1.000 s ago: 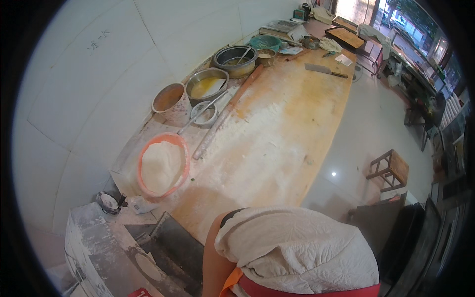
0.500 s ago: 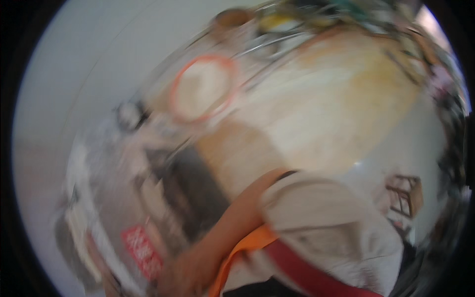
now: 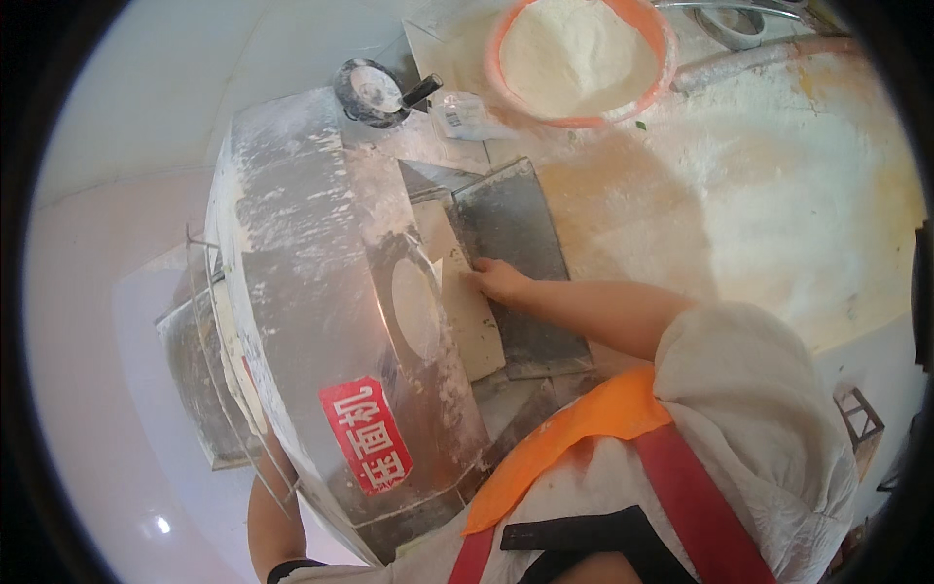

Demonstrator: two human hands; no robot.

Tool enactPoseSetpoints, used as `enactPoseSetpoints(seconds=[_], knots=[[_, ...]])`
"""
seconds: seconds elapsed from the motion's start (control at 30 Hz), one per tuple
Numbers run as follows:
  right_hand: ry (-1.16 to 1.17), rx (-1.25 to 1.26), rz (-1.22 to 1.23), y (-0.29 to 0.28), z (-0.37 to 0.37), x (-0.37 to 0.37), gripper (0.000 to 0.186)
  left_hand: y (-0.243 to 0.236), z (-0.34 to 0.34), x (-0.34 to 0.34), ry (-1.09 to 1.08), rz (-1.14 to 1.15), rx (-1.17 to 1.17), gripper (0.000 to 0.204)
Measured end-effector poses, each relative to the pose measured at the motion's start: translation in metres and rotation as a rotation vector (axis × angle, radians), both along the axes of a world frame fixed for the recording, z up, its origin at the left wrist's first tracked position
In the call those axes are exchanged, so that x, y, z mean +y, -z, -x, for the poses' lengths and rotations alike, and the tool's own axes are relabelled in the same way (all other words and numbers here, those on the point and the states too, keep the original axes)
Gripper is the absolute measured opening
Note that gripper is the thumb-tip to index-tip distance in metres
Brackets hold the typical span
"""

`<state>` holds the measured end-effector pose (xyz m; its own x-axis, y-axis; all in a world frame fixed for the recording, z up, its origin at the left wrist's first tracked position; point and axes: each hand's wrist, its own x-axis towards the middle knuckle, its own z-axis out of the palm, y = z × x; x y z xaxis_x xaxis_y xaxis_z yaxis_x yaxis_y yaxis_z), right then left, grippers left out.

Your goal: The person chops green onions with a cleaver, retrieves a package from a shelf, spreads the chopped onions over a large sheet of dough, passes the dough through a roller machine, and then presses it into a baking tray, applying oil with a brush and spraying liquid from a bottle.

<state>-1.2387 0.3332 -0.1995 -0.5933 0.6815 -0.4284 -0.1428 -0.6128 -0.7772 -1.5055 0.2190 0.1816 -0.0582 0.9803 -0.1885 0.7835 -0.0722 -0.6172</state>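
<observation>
A metal dough-sheeting machine (image 3: 302,253), dusted with flour, stands in front of me on the left. From its right side a thick, pale dough sheet (image 3: 467,311) comes out beside a dark sloping metal plate (image 3: 516,258). My right hand (image 3: 501,280) is closed at the sheet's right edge, gripping it with the fingertips. On the machine's other side, more pale dough (image 3: 238,346) shows as a narrow strip behind a wire guard (image 3: 209,331). My left hand (image 3: 276,462) reaches up there beside the dough; the machine and wire hide its fingers.
An orange-rimmed tub of flour (image 3: 584,63) stands at the top, beside a floury worktop (image 3: 759,204). A small dark pan (image 3: 377,92) with a black handle sits at the machine's far end. Another metal plate (image 3: 199,380) slopes off the left side. A wooden stool (image 3: 861,423) is at far right.
My view has swung toward the machine and is sharper. My right hand, blurred low in the picture before, is now at the dough sheet. The left arm now shows beside the machine's left side.
</observation>
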Motion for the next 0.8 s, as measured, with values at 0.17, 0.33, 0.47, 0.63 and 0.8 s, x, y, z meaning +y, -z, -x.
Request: enactPoseSetpoints(seconds=[0.17, 0.33, 0.47, 0.63, 0.8], knots=[[-0.057, -0.121, -0.049, -0.042, -0.028, 0.010, 0.064, 0.000, -0.009, 0.005, 0.010, 0.012, -0.003, 0.056], [0.136, -0.324, -0.175, -0.038, -0.030, 0.000, 0.047, -0.003, -0.023, -0.005, 0.028, -0.040, -0.011, 0.056], [0.284, -0.426, -0.221, -0.038, -0.056, 0.000, 0.039, -0.011, -0.041, -0.002, 0.117, -0.185, -0.049, 0.056], [0.188, -0.403, -0.239, -0.045, -0.106, 0.001, 0.038, -0.087, -0.086, -0.050, -0.357, -0.879, -0.584, 0.052], [0.223, -0.452, -0.321, -0.028, -0.150, 0.013, 0.039, -0.088, -0.231, -0.076, -0.167, -1.153, -0.829, 0.047]])
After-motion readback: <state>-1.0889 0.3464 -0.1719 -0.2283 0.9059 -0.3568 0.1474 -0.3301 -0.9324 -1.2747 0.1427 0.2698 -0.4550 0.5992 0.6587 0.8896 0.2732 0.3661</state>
